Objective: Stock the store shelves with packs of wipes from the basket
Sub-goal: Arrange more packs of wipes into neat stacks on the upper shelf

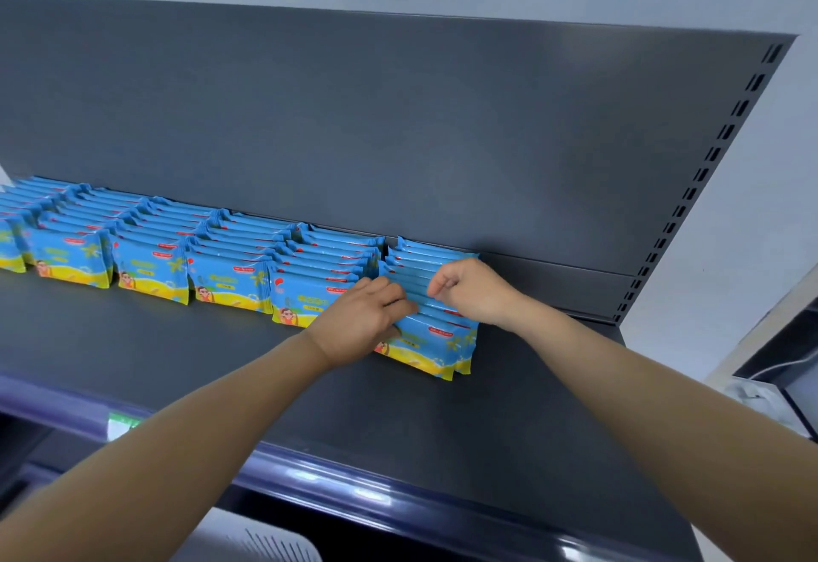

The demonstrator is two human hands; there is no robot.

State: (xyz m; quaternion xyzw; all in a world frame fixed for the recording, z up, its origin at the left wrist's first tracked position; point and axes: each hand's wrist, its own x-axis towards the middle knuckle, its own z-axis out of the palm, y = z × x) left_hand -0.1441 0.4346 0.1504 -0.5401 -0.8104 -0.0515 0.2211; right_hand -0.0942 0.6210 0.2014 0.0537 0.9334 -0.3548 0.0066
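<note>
A person stands at a dark grey shelf (177,340) with both bare forearms stretched out to the rightmost row of wipes packs (436,351), which stands upright on the shelf, front to back, reaching the grey back panel (398,118). The left hand (363,322) is on the row's left side, its fingers curled round the front few packs, with the fingertips lying over their top edges. The right hand (473,291) rests on the pack tops further back on the right side; its fingers are curled inward, but it cannot be told whether they pinch a pack or hold nothing. Left of this row, just beside it, the other rows of blue and yellow packs (230,269) stand in the same way, side by side along the back of the shelf. A slotted upright (708,163) runs up the right edge of the back panel, and a glossy price rail (354,486) lines the shelf's front edge.
</note>
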